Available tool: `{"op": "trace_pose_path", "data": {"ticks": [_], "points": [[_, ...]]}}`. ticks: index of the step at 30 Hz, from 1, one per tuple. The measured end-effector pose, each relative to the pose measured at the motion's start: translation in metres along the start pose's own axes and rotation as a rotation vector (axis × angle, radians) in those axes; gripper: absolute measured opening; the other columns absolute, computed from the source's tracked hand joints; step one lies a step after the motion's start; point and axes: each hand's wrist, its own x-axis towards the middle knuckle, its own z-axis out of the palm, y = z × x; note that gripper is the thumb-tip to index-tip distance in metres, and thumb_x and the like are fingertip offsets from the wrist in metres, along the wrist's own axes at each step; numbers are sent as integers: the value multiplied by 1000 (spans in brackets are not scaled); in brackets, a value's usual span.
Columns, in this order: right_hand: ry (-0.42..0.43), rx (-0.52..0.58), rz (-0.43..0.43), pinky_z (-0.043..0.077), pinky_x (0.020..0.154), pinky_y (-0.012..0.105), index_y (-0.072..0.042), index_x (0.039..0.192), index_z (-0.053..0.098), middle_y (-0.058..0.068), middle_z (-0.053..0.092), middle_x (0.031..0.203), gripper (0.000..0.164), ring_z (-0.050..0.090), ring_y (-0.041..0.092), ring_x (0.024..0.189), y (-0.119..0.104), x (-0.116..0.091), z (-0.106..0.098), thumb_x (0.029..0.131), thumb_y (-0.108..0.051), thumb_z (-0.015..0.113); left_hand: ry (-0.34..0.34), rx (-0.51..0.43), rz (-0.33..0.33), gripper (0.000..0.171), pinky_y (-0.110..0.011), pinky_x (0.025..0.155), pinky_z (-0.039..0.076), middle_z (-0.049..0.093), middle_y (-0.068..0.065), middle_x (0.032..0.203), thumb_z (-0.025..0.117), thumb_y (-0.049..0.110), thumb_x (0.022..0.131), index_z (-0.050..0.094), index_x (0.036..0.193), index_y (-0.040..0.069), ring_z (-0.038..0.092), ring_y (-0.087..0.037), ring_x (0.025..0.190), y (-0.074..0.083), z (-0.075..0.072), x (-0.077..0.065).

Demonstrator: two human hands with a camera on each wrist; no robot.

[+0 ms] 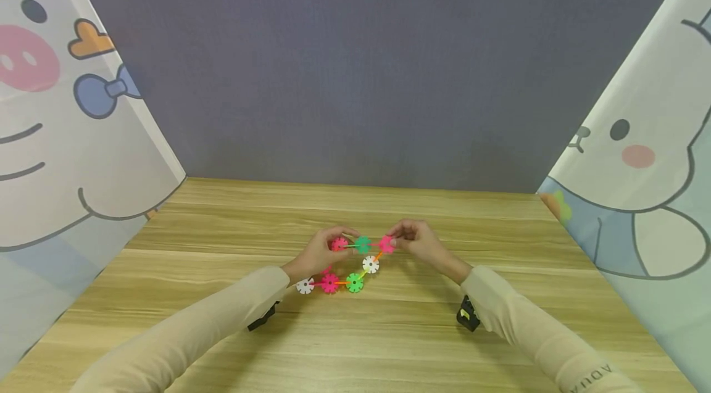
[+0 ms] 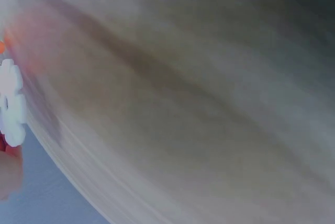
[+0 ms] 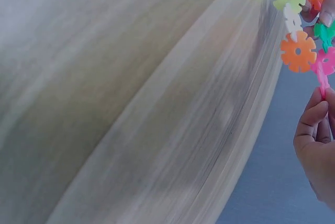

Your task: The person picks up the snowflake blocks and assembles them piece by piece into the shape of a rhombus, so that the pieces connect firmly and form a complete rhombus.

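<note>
Slotted plastic snowflake discs are joined into a chain above the wooden table. My left hand [image 1: 316,254] grips the chain's upper left part by a pink-red disc [image 1: 339,244]. On the right, my right hand [image 1: 423,245] pinches a pink disc [image 1: 386,244] between thumb and fingers. Between the hands runs a teal disc [image 1: 363,245]. Below it the chain bends through a white disc [image 1: 370,264], a green disc [image 1: 355,283] and a deep pink disc [image 1: 330,284] to another white disc [image 1: 305,285] by the left wrist. An orange disc [image 3: 298,52] shows in the right wrist view.
The wood-grain table [image 1: 389,343] spreads under both forearms. A dark grey panel [image 1: 355,72] stands behind it, with cartoon-printed sheets [image 1: 639,195] at both sides. Black wrist devices [image 1: 468,314] sit under the cuffs.
</note>
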Motion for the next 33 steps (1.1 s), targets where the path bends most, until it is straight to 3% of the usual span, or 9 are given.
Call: {"op": "trace_pose_path", "data": {"ticks": [2,4,6,9,14,19,25,33], "points": [[1,3,-4,53,68,29,7,100,61,22,62,93,18,60,19,77,0,0,-1,84,-2,61,-2,20,-3,33,-17,57,43,61,-16,111,62,6,85,57,118,3,56,-16,73,0,1,1],[3,3,-9,53,68,28,7,100,61,22,62,93,18,60,18,77,0,0,-1,84,-1,60,-3,25,-16,34,-20,63,44,60,-14,112,63,8,85,57,119,6,56,-22,92,-8,2,5],[7,7,-17,52,68,25,8,100,60,23,62,93,18,60,17,77,0,1,-1,84,0,60,-1,25,-30,34,-21,65,43,61,-11,110,63,11,85,58,119,10,53,-21,99,-17,4,9],[17,10,-27,51,68,22,9,99,60,23,63,93,18,60,16,78,0,2,0,83,1,60,12,0,-60,33,-22,64,41,61,-6,107,66,17,85,59,117,18,52,-18,96,-31,7,16],[27,14,-41,51,69,21,8,98,61,23,63,94,17,60,18,79,-1,4,2,83,1,61,30,3,-75,29,-29,77,47,62,-1,105,68,25,83,62,111,20,55,-16,96,-32,9,19],[36,13,-61,51,67,21,8,96,62,23,64,92,15,61,20,78,-1,3,3,83,1,62,45,33,-87,26,-37,88,45,63,1,105,68,23,82,63,107,19,55,-15,100,-28,10,20],[51,10,-67,52,66,21,7,96,63,23,65,91,15,61,20,78,-1,3,4,82,0,63,59,34,-120,25,-37,88,42,65,3,100,69,22,82,64,106,20,55,-14,98,-27,12,21],[55,4,-68,51,66,21,7,94,63,21,65,89,16,59,14,75,1,4,6,80,1,65,45,13,-113,25,-36,87,43,65,2,99,68,21,82,64,106,17,55,-14,97,-25,12,21]]}}
